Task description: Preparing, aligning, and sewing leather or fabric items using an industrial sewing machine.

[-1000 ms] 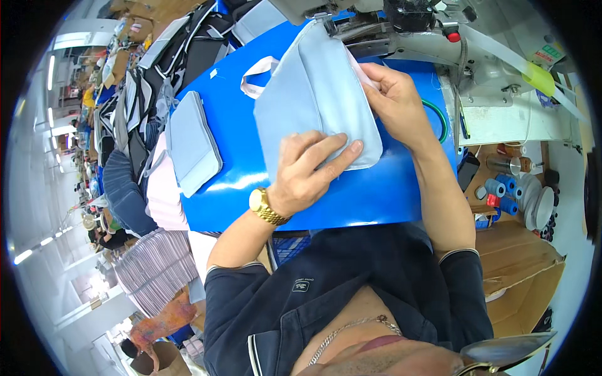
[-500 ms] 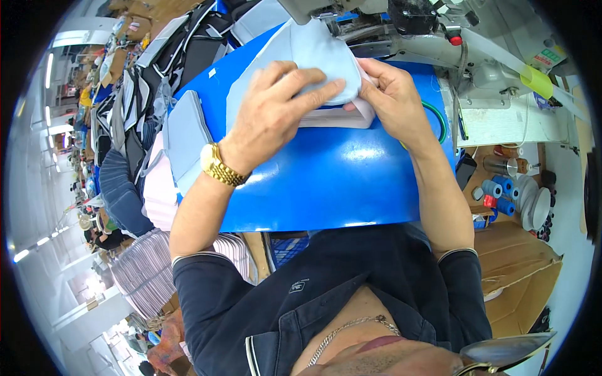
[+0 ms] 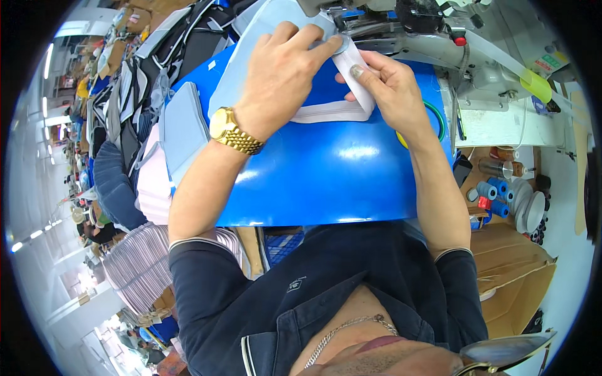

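Observation:
A pale grey-blue fabric panel (image 3: 229, 84) lies on the blue tabletop, its far edge by the sewing machine's needle area (image 3: 338, 22). My left hand (image 3: 282, 78) is on this panel, fingers bent and pinching its right edge, fingertips partly hidden. A pinkish-white fabric strip (image 3: 357, 78) runs from that edge down and folds back leftward along the table. My right hand (image 3: 392, 84) holds the strip from the right between thumb and fingers, just below the machine.
The sewing machine (image 3: 420, 19) spans the far side. Stacked grey-blue panels (image 3: 185, 125) rest at the table's left, beside pale pink pieces (image 3: 153, 188) and heaped dark fabric (image 3: 116, 182). Blue thread spools (image 3: 498, 188) and an open cardboard box (image 3: 517, 263) stand at right.
The panel has shifted left and away, uncovering more of the strip. My left hand has moved slightly up with its fingers more bent; my right thumb now lies over the strip.

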`<action>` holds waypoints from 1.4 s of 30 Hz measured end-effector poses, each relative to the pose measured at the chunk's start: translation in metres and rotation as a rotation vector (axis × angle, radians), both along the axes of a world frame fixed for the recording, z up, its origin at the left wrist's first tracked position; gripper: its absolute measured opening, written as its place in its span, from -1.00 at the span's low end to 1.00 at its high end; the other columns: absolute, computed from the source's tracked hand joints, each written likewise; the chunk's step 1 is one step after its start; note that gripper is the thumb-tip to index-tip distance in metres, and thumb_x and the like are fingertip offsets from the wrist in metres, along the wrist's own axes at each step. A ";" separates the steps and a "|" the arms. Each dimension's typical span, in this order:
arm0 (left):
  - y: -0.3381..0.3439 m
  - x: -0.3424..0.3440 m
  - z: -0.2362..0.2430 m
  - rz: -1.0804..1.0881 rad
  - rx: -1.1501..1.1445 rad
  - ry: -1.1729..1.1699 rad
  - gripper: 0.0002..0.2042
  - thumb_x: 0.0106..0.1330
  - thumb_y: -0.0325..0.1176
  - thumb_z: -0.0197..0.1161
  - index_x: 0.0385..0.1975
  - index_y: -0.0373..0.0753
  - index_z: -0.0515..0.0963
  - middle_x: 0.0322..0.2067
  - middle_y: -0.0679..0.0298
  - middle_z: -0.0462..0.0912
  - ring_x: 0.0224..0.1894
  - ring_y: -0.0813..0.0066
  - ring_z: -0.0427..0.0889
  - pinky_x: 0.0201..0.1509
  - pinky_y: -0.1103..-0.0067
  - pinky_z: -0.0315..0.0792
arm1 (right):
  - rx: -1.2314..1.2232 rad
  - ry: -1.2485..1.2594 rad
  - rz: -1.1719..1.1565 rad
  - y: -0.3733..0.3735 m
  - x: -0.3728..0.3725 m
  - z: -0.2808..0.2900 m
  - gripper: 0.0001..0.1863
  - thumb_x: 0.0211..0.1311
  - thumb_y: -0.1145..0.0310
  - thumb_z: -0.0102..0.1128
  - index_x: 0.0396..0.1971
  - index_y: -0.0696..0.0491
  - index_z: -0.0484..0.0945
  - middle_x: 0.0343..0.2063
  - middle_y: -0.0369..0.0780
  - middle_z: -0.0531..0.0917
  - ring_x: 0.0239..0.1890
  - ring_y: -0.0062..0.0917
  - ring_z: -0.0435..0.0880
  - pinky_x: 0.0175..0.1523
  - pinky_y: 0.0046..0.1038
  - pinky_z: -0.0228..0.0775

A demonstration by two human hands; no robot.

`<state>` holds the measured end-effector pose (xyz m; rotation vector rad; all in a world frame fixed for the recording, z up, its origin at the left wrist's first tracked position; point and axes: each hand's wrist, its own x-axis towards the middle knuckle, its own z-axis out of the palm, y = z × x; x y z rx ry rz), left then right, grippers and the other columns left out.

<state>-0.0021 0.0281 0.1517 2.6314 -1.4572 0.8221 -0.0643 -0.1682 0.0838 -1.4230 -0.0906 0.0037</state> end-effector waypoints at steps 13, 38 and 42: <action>-0.059 -0.035 0.013 0.309 -0.050 0.244 -0.87 0.02 -0.43 0.42 -0.46 -0.32 0.68 -0.33 -0.01 0.68 -0.19 0.06 0.74 -0.16 0.29 0.65 | 0.045 -0.094 0.012 0.002 0.002 -0.011 -0.62 0.48 0.51 0.10 0.23 0.22 0.58 -0.20 -0.20 0.79 -0.31 -0.63 0.76 -0.19 -0.57 0.60; 0.015 -0.140 0.007 -0.221 -0.048 0.358 -0.49 0.13 -0.37 0.27 0.18 -0.13 0.65 0.01 0.38 0.60 -0.09 0.40 0.54 -0.10 0.49 0.36 | 0.241 -0.033 0.144 -0.007 0.000 -0.008 -0.59 0.63 0.32 0.08 0.31 0.22 0.51 -0.09 -0.28 0.76 -0.13 -0.76 0.68 -0.03 -0.65 0.55; 0.018 -0.117 0.011 -0.218 -0.028 0.314 -0.50 0.15 -0.37 0.26 0.18 -0.09 0.65 0.00 0.38 0.60 -0.07 0.37 0.54 -0.07 0.47 0.39 | 0.205 -0.064 0.128 -0.007 -0.001 -0.007 -0.58 0.63 0.30 0.09 0.30 0.23 0.52 -0.09 -0.29 0.76 -0.13 -0.77 0.68 -0.02 -0.65 0.55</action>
